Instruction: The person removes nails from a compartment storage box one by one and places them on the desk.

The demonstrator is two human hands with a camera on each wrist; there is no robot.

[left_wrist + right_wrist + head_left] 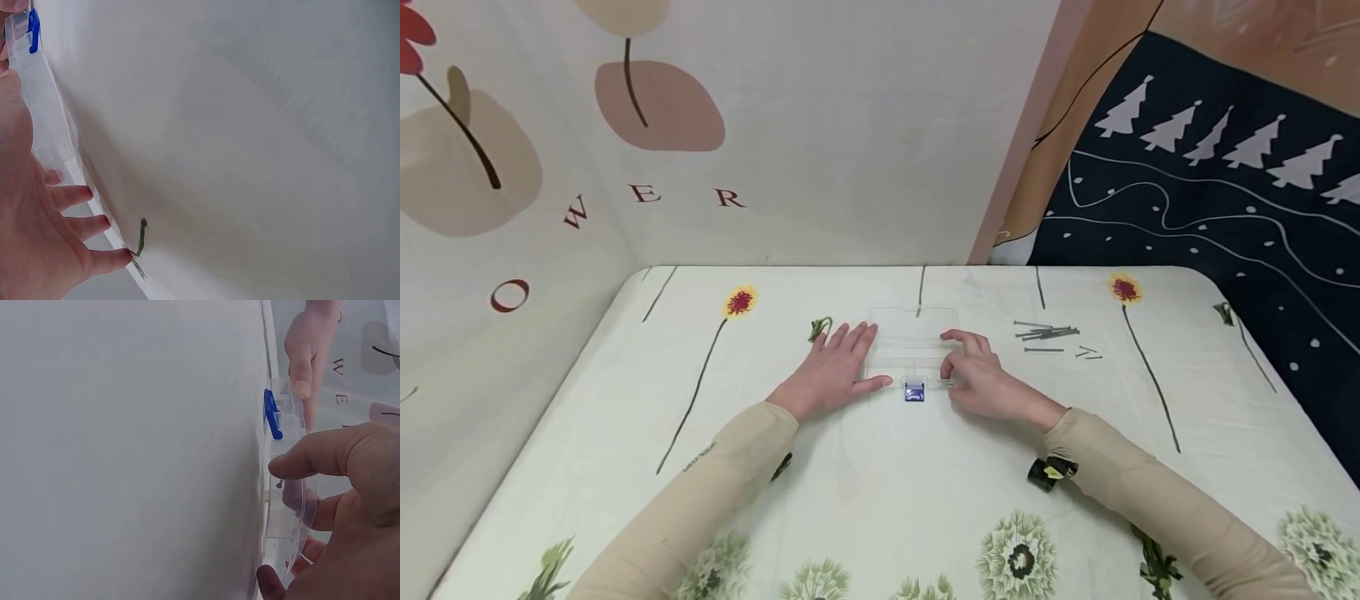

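A clear plastic box (916, 364) with compartments lies on the cloth, its transparent lid (916, 321) folded back and a blue latch (914, 392) at its front. My left hand (832, 371) rests at the box's left side, fingers straight and spread, thumb along the front left corner. At the right front corner my right hand (981, 382) holds the box. In the right wrist view its thumb (306, 456) lies across the front wall, and a curled finger shows through the plastic. A small screw (279, 484) shows beside the thumb tip; whether it is touched I cannot tell.
Right of the box lie a pile of long grey screws (1048, 332) and several short ones (1087, 352). A flower-printed cloth (865, 500) covers the table, which ends at a light printed curtain (850, 167) behind. Dark tree-patterned fabric (1210, 200) hangs at the right.
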